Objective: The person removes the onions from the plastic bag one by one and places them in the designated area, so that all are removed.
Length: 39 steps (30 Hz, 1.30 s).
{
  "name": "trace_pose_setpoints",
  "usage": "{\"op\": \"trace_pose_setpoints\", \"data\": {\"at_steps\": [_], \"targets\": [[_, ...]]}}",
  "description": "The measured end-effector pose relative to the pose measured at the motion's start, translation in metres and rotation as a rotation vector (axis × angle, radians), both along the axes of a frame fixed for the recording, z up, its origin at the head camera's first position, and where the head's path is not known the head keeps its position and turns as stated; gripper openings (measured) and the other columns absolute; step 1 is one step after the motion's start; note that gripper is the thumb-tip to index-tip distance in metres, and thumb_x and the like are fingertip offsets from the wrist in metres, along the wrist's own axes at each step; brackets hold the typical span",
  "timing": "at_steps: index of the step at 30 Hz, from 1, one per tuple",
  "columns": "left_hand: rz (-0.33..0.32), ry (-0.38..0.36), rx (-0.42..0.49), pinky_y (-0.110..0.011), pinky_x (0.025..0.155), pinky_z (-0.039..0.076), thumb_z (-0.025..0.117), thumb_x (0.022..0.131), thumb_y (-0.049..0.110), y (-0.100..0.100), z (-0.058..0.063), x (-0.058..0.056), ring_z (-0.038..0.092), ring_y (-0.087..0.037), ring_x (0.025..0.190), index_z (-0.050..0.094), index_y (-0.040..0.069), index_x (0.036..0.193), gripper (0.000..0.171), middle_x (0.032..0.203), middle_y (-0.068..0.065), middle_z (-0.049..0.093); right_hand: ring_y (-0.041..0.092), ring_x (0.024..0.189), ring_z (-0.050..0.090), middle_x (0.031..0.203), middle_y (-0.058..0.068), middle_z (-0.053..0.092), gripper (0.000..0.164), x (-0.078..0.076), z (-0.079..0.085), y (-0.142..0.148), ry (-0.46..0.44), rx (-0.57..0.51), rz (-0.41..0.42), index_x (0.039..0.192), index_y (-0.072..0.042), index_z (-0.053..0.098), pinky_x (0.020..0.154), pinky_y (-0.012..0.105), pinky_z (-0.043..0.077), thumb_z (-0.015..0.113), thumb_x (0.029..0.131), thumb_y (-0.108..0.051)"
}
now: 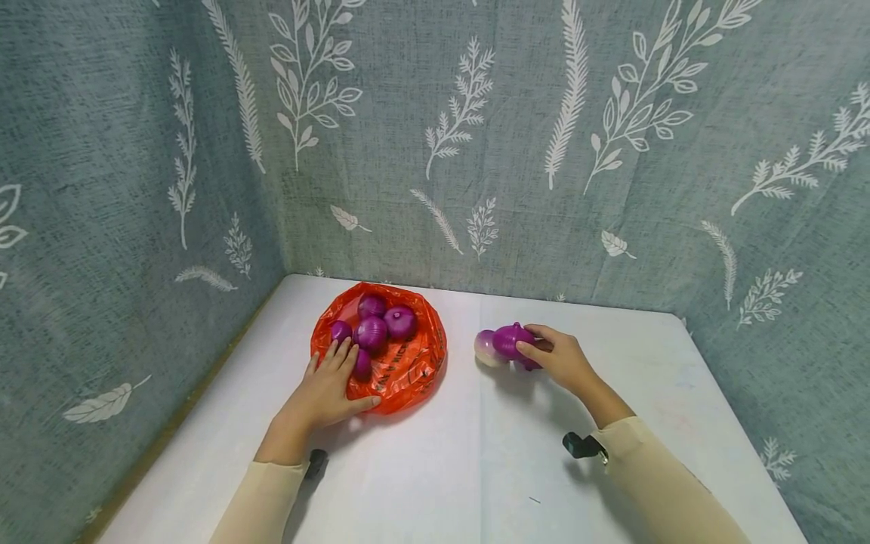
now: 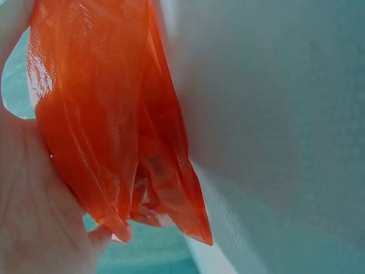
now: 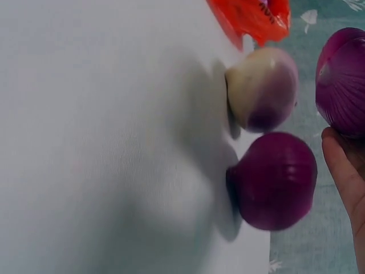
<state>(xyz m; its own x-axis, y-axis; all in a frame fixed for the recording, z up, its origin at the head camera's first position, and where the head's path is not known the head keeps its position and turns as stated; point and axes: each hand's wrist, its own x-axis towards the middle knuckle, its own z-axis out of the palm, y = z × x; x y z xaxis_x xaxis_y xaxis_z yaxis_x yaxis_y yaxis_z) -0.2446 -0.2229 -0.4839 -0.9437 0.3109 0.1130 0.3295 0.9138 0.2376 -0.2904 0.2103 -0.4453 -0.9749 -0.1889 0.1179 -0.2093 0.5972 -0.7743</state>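
Note:
My right hand (image 1: 563, 361) grips a purple onion (image 1: 511, 342), which in the right wrist view is held off the white table. Below it a second purple onion (image 3: 276, 181) and a pale onion with a purple flush (image 3: 265, 88) sit close together on the table. My left hand (image 1: 326, 389) rests on the near left side of a red plastic bag (image 1: 414, 370), fingers stretched over its rim toward the onions and thumb spread along its front. Inside the wide-mouthed bag lie several purple onions (image 1: 371, 333). The left wrist view shows the bag's wall (image 2: 97, 114) against the palm.
The white table (image 1: 435, 476) ends at a patterned green cloth (image 1: 408, 151) hanging behind it and on both sides. Dark wrist-camera pieces (image 1: 581, 446) jut out below each wrist. A small dark sliver (image 1: 535, 499) lies near the front.

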Motion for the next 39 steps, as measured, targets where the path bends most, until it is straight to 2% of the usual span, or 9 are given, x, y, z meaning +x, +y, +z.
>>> {"op": "trace_pose_setpoints", "data": {"at_steps": [12,22,32,39], "targets": [[-0.014,0.032,-0.009,-0.063,0.112,0.002,0.05,0.077,0.081,-0.001,-0.001,-0.002,0.004,-0.04,0.146,0.025,-0.001,0.152,0.114,0.16,-0.02,0.013,0.032,0.108,0.063,0.126,0.019,0.061,0.067,0.002,-0.003,0.031,0.057,0.061,-0.039,0.138,-0.004,0.053,0.09,0.049,0.051,0.062,0.092,-0.052],[-0.045,0.057,-0.011,-0.062,0.112,0.004,0.052,0.08,0.077,0.001,0.002,-0.004,0.006,-0.041,0.145,0.022,0.001,0.154,0.111,0.159,-0.019,0.015,0.034,0.107,0.063,0.125,0.02,0.062,0.066,0.006,-0.008,0.059,0.065,0.024,-0.058,0.138,-0.004,0.053,0.089,0.049,0.052,0.063,0.091,-0.049],[-0.024,0.051,-0.006,-0.061,0.113,0.003,0.059,0.08,0.072,0.003,0.005,-0.009,0.007,-0.041,0.146,0.023,0.002,0.154,0.108,0.159,-0.02,0.018,0.035,0.107,0.063,0.126,0.022,0.061,0.065,0.008,-0.012,0.078,0.063,0.04,-0.083,0.138,-0.003,0.053,0.089,0.05,0.051,0.063,0.092,-0.048],[-0.021,0.046,-0.014,-0.062,0.112,0.004,0.058,0.08,0.073,0.003,0.005,-0.008,0.008,-0.042,0.145,0.021,0.002,0.154,0.109,0.159,-0.02,0.017,0.037,0.108,0.062,0.126,0.024,0.06,0.064,0.009,-0.018,0.087,0.069,0.046,-0.106,0.138,0.0,0.052,0.09,0.051,0.051,0.063,0.094,-0.045]]}}
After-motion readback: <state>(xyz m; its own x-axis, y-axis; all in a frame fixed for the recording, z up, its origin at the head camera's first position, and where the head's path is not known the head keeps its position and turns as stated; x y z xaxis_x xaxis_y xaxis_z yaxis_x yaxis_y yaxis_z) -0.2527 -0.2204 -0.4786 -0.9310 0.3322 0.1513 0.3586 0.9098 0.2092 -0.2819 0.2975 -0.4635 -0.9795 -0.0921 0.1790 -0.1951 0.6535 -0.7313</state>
